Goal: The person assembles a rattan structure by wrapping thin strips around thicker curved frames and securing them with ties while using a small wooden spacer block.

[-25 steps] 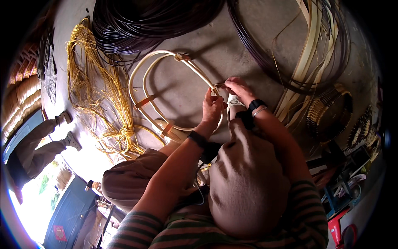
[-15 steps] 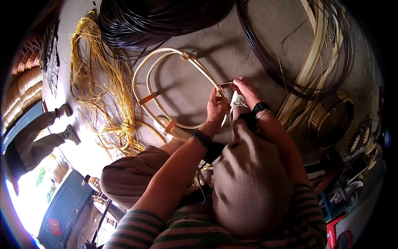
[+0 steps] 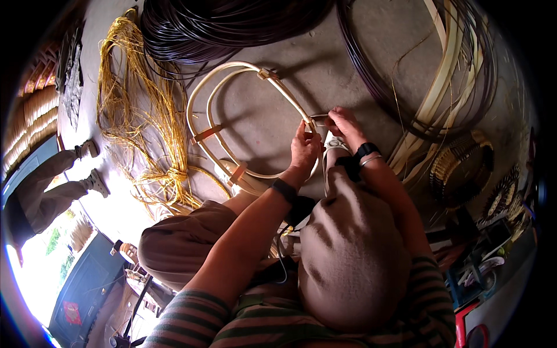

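My left hand point(image 3: 306, 149) is closed round the right side of a double hoop frame point(image 3: 288, 95) made of pale bent cane. Wrapped ties join its two rings, among them a pale one point(image 3: 264, 73) at the top and a brown one point(image 3: 206, 134) at the left. Just right of that grip, my right hand point(image 3: 344, 123) pinches a thin pale strip point(image 3: 320, 116), which runs across to the hoop. How the strip meets the cane is too small to make out. The frame is held above the floor, near my feet.
Golden strands point(image 3: 165, 130) lie bundled at the left, and a dark coil point(image 3: 232, 29) fills the far side. Long pale strips point(image 3: 444, 75) cross another dark coil at the right, near a woven ring point(image 3: 449, 165). Another person's legs point(image 3: 52, 185) show at the far left.
My right hand has moved very slightly to the right, with the strip still between its fingers. My left hand keeps its grip on the hoop frame, which has hardly moved.
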`<control>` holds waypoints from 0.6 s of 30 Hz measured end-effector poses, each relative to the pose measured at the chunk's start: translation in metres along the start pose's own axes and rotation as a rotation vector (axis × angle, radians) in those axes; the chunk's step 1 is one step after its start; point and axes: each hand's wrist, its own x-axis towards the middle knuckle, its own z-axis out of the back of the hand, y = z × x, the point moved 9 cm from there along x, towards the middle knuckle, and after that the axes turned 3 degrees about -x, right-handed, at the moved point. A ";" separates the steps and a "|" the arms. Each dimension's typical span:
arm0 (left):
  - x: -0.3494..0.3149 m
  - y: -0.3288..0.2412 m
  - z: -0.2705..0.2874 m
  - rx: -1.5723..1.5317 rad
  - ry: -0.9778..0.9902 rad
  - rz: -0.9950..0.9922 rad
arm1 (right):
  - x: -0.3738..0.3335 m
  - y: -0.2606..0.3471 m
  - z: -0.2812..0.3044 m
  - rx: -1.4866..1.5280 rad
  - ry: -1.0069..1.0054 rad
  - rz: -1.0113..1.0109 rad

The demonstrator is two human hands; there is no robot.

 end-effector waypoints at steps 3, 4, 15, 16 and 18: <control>0.002 -0.001 0.001 0.063 -0.001 -0.023 | -0.012 0.011 -0.002 -0.287 0.076 -0.033; 0.004 0.000 0.004 0.086 -0.003 -0.035 | -0.012 0.011 -0.002 -0.380 0.080 -0.033; 0.003 0.000 0.008 0.244 -0.036 -0.040 | -0.064 0.071 -0.081 -0.544 0.357 0.263; 0.005 -0.002 0.010 0.265 -0.042 -0.121 | -0.068 0.062 -0.084 -0.707 0.378 0.247; 0.009 0.002 0.022 0.311 -0.062 -0.286 | -0.078 0.065 -0.097 -0.995 0.402 0.516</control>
